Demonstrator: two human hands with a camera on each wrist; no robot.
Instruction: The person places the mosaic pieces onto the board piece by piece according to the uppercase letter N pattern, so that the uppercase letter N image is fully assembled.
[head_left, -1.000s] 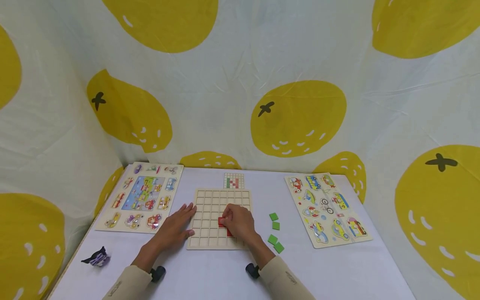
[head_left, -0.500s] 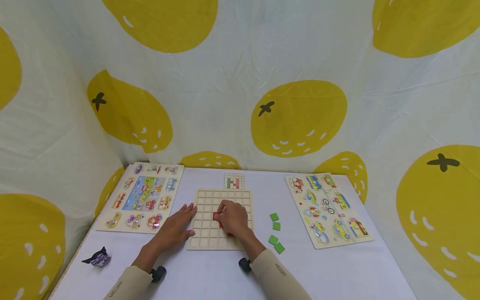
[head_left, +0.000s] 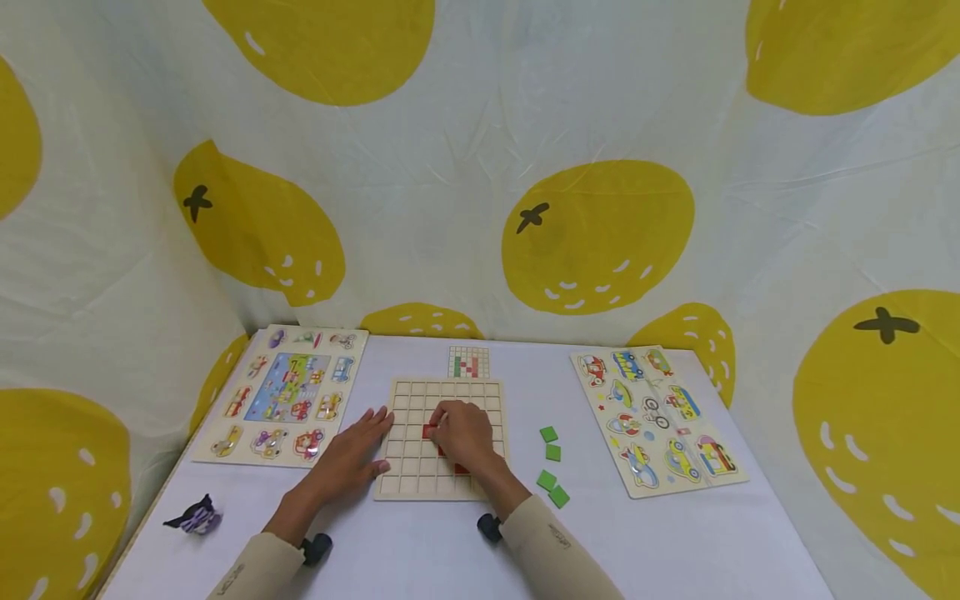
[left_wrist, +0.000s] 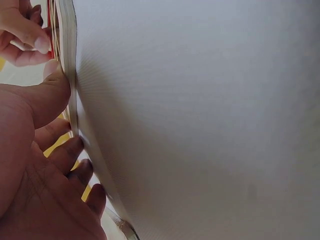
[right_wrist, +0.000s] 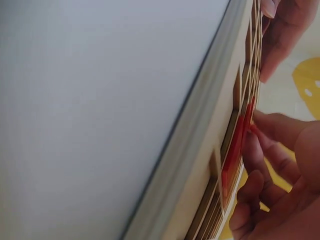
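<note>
A wooden grid board (head_left: 408,487) lies in the middle of the table. My right hand (head_left: 467,435) is over its centre, thumb and fingertips pinching a small red square tile (head_left: 428,432) at a cell. Another red tile (head_left: 461,469) sits in the grid nearer the front, and one more peeks out beneath the hand, mostly covered. In the right wrist view, a red tile (right_wrist: 232,155) shows in the grid beside my fingers. My left hand (head_left: 348,454) rests with spread, fairly straight fingers on the board's left edge, its thumb (left_wrist: 50,97) at the rim.
Several green tiles (head_left: 552,452) lie loose right of the board. Behind it is a small pattern card (head_left: 468,362) with red and green squares. Picture puzzle boards stand left (head_left: 255,446) and right (head_left: 660,450). A small dark purple item (head_left: 197,517) lies front left.
My right hand has shifted left and slightly back along the grid, from one red tile's cell to another. My left hand stays in place.
</note>
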